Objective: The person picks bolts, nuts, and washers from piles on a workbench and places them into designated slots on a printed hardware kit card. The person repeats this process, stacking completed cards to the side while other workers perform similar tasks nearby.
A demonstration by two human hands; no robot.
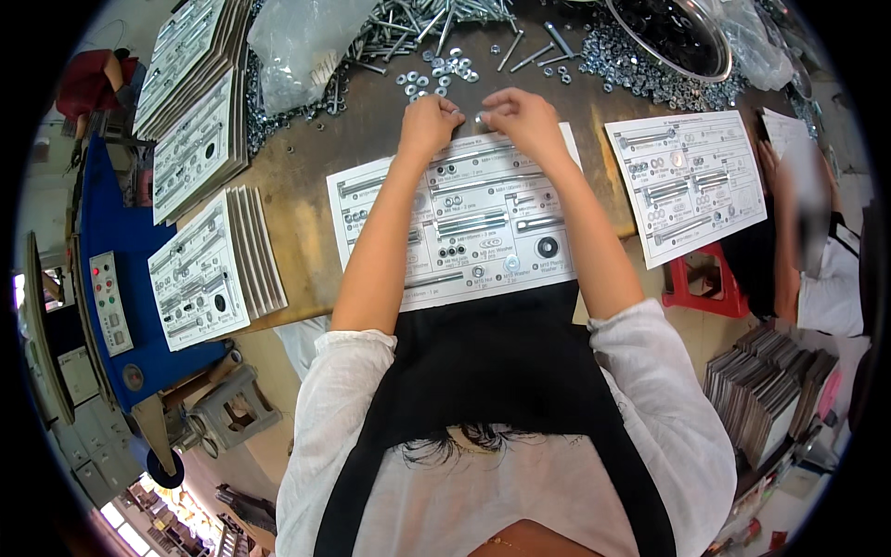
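A workshop: heaped bolts [445, 23], heaped nuts [640, 82], worn bench [302, 200], push-button control panel [112, 303]

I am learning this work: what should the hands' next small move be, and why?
Probably bring the right hand back over the printed card: it seems to pinch a small metal piece, which appears just past the card's far edge.
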